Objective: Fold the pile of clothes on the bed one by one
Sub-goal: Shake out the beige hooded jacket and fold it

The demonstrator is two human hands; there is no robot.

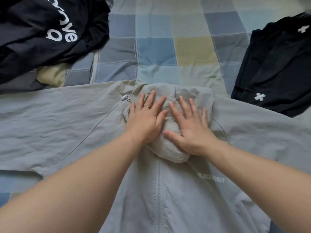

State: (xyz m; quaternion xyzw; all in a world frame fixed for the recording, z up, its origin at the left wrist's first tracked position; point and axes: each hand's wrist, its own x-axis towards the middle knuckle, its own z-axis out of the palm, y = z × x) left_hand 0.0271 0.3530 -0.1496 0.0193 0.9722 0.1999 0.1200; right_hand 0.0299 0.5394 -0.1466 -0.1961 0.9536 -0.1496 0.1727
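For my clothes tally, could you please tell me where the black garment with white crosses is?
In the head view, the black garment with white crosses lies on the checked bedcover at the far right, just beyond the grey jacket.

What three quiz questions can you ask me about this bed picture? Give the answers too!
1. True or false: the left hand and the right hand press flat on the hood of the grey jacket.
2. Which hand wears the ring? A left, B right.
3. What colour are the crosses on the black clothes at the right?
Key: 1 true; 2 A; 3 white.
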